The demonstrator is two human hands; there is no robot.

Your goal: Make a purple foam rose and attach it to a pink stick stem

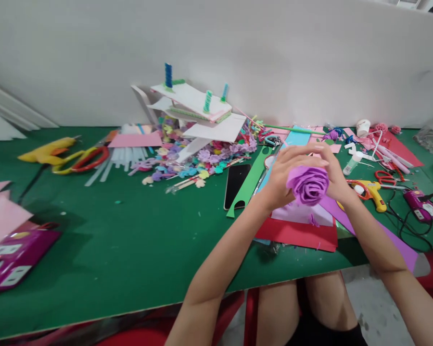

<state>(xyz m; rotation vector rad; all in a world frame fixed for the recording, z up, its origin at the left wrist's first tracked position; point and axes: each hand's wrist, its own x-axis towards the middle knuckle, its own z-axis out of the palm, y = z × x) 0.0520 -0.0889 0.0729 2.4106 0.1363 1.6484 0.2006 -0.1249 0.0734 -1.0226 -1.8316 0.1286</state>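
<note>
A purple foam rose point(308, 184) is cupped between both my hands above the right part of the green table point(130, 240). My left hand point(283, 175) wraps its left side, fingers curled over the top. My right hand point(334, 173) presses its right side. Below the rose lie a red sheet point(296, 235), a pale lilac sheet point(303, 214) and a long purple foam strip point(382, 230).
A black phone point(236, 185) and a green foam strip point(248, 185) lie left of my hands. A yellow glue gun point(371, 190), red scissors point(384, 178) and a purple glue gun point(420, 204) lie right. A white foam model point(198, 113) stands amid small foam flowers.
</note>
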